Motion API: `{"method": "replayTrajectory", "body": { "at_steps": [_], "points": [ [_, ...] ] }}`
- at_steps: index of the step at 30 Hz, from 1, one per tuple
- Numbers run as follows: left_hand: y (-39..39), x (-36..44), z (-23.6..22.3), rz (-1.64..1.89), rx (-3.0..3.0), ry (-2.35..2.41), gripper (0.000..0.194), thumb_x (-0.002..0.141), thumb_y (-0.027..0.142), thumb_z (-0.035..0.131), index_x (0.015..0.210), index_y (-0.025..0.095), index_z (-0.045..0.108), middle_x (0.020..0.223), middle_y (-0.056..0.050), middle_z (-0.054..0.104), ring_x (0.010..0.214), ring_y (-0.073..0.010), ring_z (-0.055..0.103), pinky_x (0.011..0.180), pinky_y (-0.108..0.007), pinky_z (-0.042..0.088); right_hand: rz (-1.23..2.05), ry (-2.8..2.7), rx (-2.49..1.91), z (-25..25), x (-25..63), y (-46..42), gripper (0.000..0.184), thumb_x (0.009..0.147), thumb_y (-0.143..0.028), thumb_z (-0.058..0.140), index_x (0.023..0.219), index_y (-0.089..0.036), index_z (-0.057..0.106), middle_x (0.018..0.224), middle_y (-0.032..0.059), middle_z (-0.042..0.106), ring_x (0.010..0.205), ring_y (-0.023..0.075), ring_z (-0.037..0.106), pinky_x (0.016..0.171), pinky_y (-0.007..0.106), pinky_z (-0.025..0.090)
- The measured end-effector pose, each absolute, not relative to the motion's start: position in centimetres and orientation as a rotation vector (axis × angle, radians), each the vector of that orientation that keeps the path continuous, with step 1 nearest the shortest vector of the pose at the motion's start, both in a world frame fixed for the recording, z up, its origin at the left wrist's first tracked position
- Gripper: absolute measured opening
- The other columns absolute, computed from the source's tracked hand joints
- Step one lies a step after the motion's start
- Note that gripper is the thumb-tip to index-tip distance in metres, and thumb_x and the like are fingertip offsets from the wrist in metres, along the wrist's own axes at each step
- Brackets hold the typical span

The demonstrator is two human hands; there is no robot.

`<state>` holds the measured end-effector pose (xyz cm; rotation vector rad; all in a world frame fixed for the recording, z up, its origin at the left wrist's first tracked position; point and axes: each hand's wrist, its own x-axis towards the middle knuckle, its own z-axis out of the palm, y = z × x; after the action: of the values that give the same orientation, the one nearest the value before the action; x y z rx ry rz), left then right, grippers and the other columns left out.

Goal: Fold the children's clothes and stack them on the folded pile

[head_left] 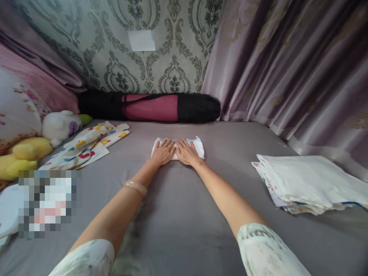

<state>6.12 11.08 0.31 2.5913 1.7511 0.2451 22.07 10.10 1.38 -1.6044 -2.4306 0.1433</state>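
A small white folded cloth (pixel 199 147) with a light blue edge lies in the middle of the grey sheet (pixel 178 214). My left hand (pixel 164 151) rests flat on its left part, fingers stretched forward. Beside it, my right hand (pixel 186 151) presses flat on the right part, fingers spread. The two hands nearly meet at the thumbs. Most of the cloth's middle is hidden under them, so its exact kind does not show.
Folded white cloths (pixel 310 180) are stacked at the right. A patterned cloth (pixel 89 143) lies at the left near plush toys (pixel 61 124). Along the wall stretches a black and red long bag (pixel 149 107). Curtains (pixel 287 69) hang at the right.
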Motion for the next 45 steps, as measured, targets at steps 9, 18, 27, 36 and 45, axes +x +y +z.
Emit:
{"method": "replayTrajectory", "body": {
  "at_steps": [9, 18, 27, 36, 45],
  "points": [
    [11.0, 6.2, 1.0, 0.135, 2.522, 1.746, 0.055, 0.100, 0.040, 0.018, 0.149, 0.020, 0.032, 0.155, -0.007, 0.032, 0.145, -0.0264, 0.023, 0.116, -0.053, 0.014, 0.203, -2.435, -1.610, 1.3, 22.1, 10.3, 0.053, 0.099, -0.032, 0.023, 0.148, -0.015, 0.034, 0.154, 0.0069, 0.035, 0.144, 0.0232, 0.022, 0.116, 0.050, 0.014],
    [10.8, 5.3, 1.4, 0.173, 2.514, 1.865, 0.059, 0.099, 0.046, 0.019, 0.147, 0.017, 0.035, 0.153, -0.012, 0.035, 0.144, -0.0280, 0.024, 0.116, -0.051, 0.015, 0.145, -2.408, -1.658, 1.6, 23.5, 10.3, 0.053, 0.100, -0.037, 0.023, 0.147, -0.016, 0.037, 0.154, 0.0103, 0.033, 0.144, 0.0258, 0.022, 0.116, 0.054, 0.011],
    [11.0, 5.2, 0.9, 0.173, 2.447, 1.853, 0.059, 0.098, 0.048, 0.018, 0.148, 0.019, 0.033, 0.155, -0.010, 0.032, 0.145, -0.0275, 0.021, 0.116, -0.051, 0.017, 0.161, -2.393, -1.674, 1.0, 23.4, 10.5, 0.053, 0.100, -0.038, 0.022, 0.147, -0.019, 0.037, 0.154, 0.0081, 0.034, 0.144, 0.0250, 0.022, 0.116, 0.053, 0.012],
    [10.7, 3.7, 1.5, 0.228, 2.434, 1.889, 0.062, 0.098, 0.047, 0.017, 0.147, 0.013, 0.034, 0.155, -0.014, 0.031, 0.145, -0.0280, 0.020, 0.117, -0.051, 0.015, 0.087, -2.338, -1.794, 1.2, 26.0, 11.2, 0.058, 0.100, -0.038, 0.021, 0.148, -0.009, 0.033, 0.156, 0.0130, 0.027, 0.146, 0.0249, 0.017, 0.118, 0.048, 0.005],
    [11.8, 2.6, -0.5, 0.289, 2.356, 1.844, 0.066, 0.096, 0.052, 0.020, 0.148, 0.012, 0.032, 0.156, -0.015, 0.028, 0.145, -0.0284, 0.019, 0.116, -0.044, 0.020, 0.194, -2.327, -1.875, 0.4, 27.2, 11.5, 0.061, 0.099, -0.040, 0.020, 0.149, -0.007, 0.030, 0.157, 0.0126, 0.025, 0.146, 0.0247, 0.015, 0.118, 0.042, 0.012]
  ]
}}
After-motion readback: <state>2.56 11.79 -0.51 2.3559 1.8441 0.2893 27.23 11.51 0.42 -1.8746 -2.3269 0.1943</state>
